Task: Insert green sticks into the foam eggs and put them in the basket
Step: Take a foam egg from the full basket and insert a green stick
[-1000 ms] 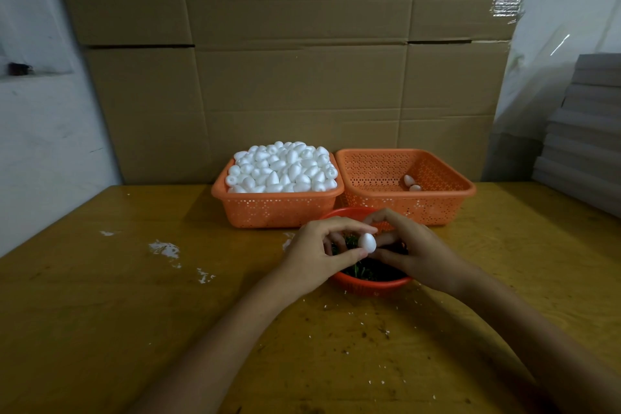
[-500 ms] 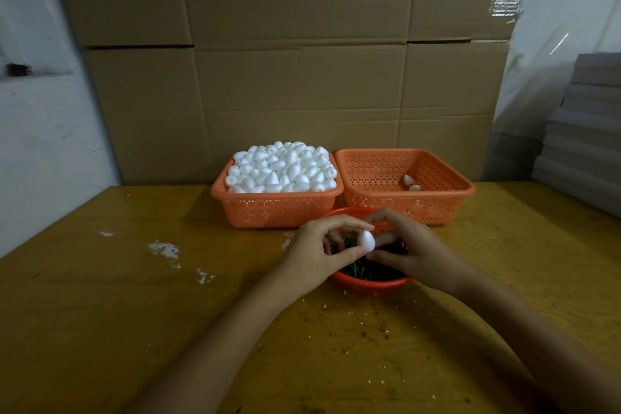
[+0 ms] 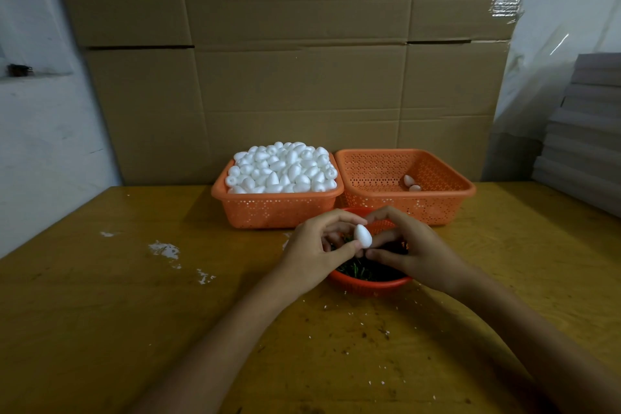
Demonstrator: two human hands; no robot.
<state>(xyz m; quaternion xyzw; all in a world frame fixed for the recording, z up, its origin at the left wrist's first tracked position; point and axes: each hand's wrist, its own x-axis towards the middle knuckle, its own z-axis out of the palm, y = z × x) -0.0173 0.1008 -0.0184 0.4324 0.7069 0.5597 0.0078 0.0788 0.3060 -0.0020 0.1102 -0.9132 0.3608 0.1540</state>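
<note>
Pinching the egg (image 3: pixel 363 236), the left hand (image 3: pixel 312 252) is steadying it; the right hand (image 3: pixel 416 255) is curling at its base, contents hidden. Judged best: driving the stick straight, centrally.

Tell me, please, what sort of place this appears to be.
Probably a small workshop for hand assembly or packing: large cardboard boxes line the back, a full basket is heaped with foam eggs beside a nearly empty basket, and foam crumbs litter the worn table.

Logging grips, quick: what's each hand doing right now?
Left hand: pinches a foam egg.
Right hand: fingers curled beside the egg; grip cannot be told.
</note>
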